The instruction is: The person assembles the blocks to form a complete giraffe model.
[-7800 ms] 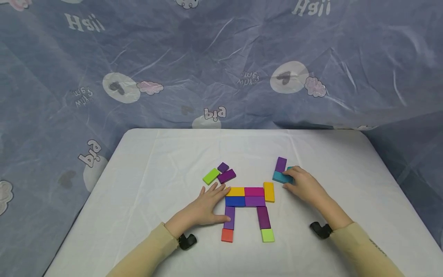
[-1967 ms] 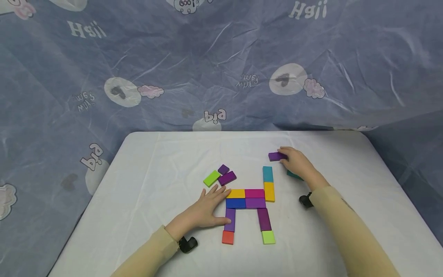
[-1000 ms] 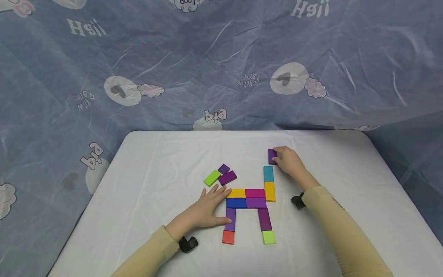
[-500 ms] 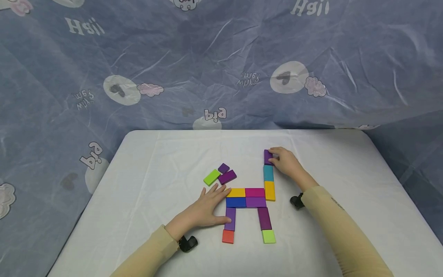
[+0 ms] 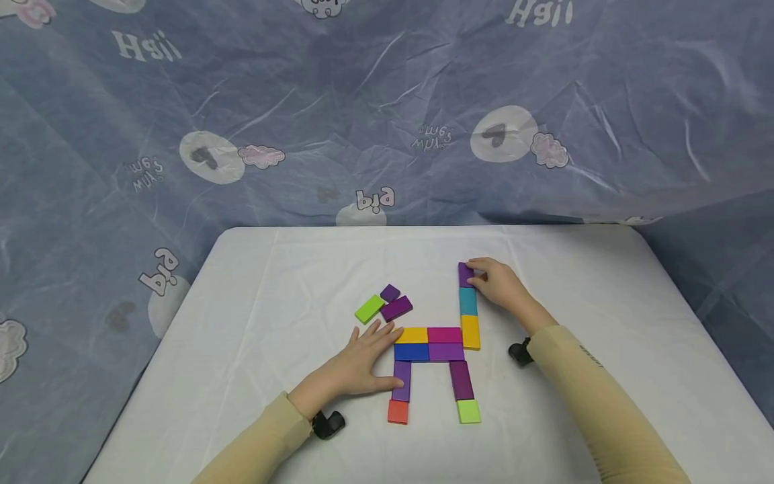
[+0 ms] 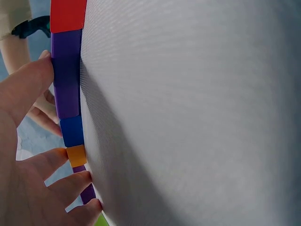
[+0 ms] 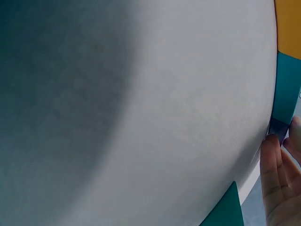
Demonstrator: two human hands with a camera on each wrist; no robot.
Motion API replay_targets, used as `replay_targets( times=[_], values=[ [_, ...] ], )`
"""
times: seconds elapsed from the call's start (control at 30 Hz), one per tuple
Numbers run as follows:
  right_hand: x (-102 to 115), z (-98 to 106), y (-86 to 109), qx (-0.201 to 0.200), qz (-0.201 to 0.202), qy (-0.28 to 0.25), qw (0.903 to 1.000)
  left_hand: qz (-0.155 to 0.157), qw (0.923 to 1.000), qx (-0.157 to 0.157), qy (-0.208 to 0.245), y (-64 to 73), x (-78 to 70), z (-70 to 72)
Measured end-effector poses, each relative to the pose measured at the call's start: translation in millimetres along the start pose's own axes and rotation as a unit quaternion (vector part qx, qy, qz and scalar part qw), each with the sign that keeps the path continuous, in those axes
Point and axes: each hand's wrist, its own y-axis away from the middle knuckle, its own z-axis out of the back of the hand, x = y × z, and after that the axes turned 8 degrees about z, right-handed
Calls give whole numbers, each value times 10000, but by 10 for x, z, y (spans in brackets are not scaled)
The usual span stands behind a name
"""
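Flat coloured blocks form a figure on the white table. My right hand (image 5: 498, 282) pinches a purple block (image 5: 463, 275) at the far end of a teal block (image 5: 468, 302), which adjoins an orange-yellow block (image 5: 470, 333). Thumb and fingers also show around the purple block's end in the right wrist view. My left hand (image 5: 359, 363) lies spread with straight fingers along the figure's left side. Its thumb touches the upright violet block (image 6: 67, 75), and one fingertip meets the yellow block (image 6: 76, 156). Between those two sits a blue block (image 6: 72, 132).
Magenta (image 5: 444, 335) and purple (image 5: 446, 352) blocks complete the middle rows. A red block (image 5: 398, 412) and a lime block (image 5: 468, 411) end the legs. Loose lime (image 5: 369, 308) and purple (image 5: 396, 308) blocks lie behind the left hand. A green block (image 7: 225, 212) lies near the right hand.
The right hand has turned the purple block lengthwise and moved it left and into line with the teal block, which was earlier set beyond the orange-yellow one. The left hand stays put.
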Motion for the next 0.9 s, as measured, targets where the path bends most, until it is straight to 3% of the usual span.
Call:
replay_targets(
  times=[0.37,0.57,0.9],
  values=[
    [-20,-16,0,-4,-46,-113,9999,40,10000,30,-14,-1,3,-6],
    [0,16,111,-49,52,-145,9999,-26,10000,-10,28,4,6,-5],
    [108,52,389,515,383,395,9972,-53,10000,-33,56,7,13,-1]
  ],
)
